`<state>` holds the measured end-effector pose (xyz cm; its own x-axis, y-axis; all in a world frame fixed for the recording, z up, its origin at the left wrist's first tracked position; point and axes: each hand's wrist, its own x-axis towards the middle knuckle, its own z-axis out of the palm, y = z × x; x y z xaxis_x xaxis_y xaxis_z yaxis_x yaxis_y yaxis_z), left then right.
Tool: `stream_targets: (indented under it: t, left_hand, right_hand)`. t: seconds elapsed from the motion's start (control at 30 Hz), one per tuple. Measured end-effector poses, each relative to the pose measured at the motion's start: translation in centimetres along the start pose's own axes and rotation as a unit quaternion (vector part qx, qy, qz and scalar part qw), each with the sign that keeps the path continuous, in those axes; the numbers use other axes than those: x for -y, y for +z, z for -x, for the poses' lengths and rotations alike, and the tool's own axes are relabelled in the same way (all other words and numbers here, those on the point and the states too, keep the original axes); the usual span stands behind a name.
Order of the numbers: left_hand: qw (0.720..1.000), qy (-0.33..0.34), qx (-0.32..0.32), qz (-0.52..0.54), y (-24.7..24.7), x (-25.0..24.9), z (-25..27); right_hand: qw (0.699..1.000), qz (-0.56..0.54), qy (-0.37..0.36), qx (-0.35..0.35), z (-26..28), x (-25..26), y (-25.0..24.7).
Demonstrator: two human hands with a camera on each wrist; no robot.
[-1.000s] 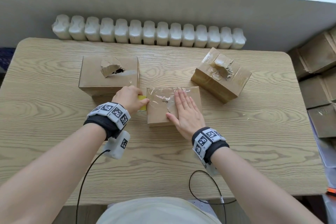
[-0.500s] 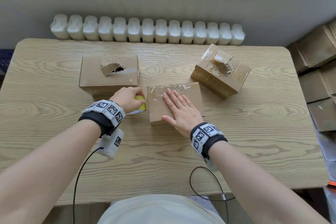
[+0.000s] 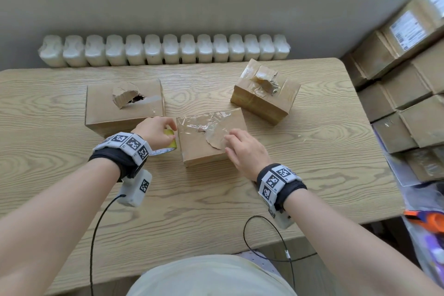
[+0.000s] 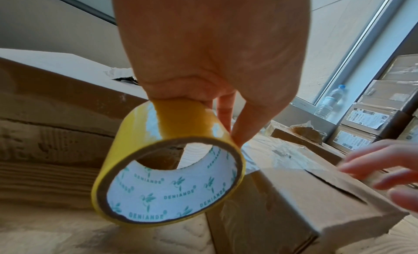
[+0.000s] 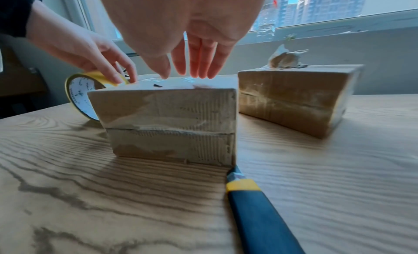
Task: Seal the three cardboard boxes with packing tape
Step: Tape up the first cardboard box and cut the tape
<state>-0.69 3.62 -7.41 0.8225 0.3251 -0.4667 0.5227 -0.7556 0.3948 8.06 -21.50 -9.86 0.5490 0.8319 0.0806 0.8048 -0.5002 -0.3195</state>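
Note:
Three cardboard boxes stand on the wooden table (image 3: 216, 211). The middle box (image 3: 204, 149) (image 5: 167, 118) carries wrinkled clear tape across its top. My left hand (image 3: 156, 133) (image 4: 210, 65) grips a yellow tape roll (image 4: 167, 170) (image 3: 171, 144) (image 5: 83, 97) against that box's left side. My right hand (image 3: 245, 149) (image 5: 181, 34) hovers just above the box's near right corner, fingers straight and holding nothing. The left box (image 3: 120, 108) has a torn hole in its top. The right box (image 3: 264, 94) (image 5: 294, 97) has a crumpled, taped top.
A blue-handled utility knife (image 5: 257, 213) with a yellow band lies on the table against the middle box's near corner. More cartons (image 3: 408, 79) are stacked at the right of the table. A white radiator (image 3: 163, 50) runs behind the table's far edge.
My right hand has lifted off the middle box's top and drawn back toward its near right corner. The left hand stays on the tape roll beside the box.

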Motion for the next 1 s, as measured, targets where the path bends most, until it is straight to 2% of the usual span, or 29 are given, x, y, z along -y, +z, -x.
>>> stream_targets:
  t: [0.13,0.23,0.37,0.43,0.53,0.63,0.77,1.0]
  left_hand:
    - [1.000,0.011,-0.006,0.005,0.4,0.1,-0.1]
    - [1.000,0.017,-0.007,0.006,0.6,0.1,-0.3]
    - [1.000,0.018,-0.012,0.017,0.8,0.2,-0.5]
    - [1.000,0.018,-0.011,0.021,0.9,0.4,-0.5]
    - [0.999,0.016,-0.018,0.029,1.0,0.6,-0.4]
    - [0.999,0.016,-0.029,0.039,1.2,0.7,-0.2]
    - [0.998,0.017,-0.032,0.048,1.3,0.7,-0.1]
    - [0.997,0.009,-0.027,0.065,0.8,0.9,0.3]
  right_hand:
    - [0.998,0.008,0.063,-0.025,2.8,-0.9,-0.7]
    - [0.987,0.012,0.152,0.041,5.1,-1.3,-0.4]
    - [0.951,0.054,0.252,0.173,7.3,-1.8,1.3]
    - [0.939,0.063,0.283,0.187,7.8,-2.1,2.6]
    - [0.929,0.062,0.323,0.171,7.7,-2.4,4.0]
    - [0.923,0.054,0.345,0.161,7.1,-2.6,4.5]
    - [0.914,0.033,0.356,0.190,6.9,-2.9,4.3]
    - [0.923,-0.052,0.311,0.221,7.4,-1.3,0.9]
